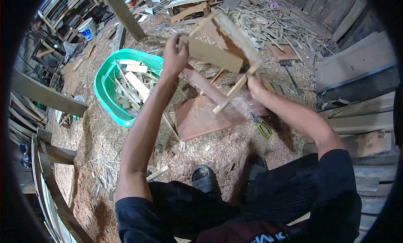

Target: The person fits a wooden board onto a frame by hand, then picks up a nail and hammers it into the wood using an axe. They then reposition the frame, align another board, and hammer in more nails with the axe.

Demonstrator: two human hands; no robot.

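Both my hands hold a small open wooden frame, tilted above the ground and partly blurred. My left hand is closed at its left side, near a light panel. My right hand grips a pale strip along its near right side; some of those fingers are hidden. Beneath the frame lies a flat reddish-brown board. Pliers with yellow-and-black handles rest at the board's right end, below my right hand. Farther right, a hammer lies on the sawdust.
A green plastic tub with wood offcuts stands to the left. Thin scrap sticks are heaped at the back. A wooden post rises at back left, and planks line the right side. My sandalled feet are below.
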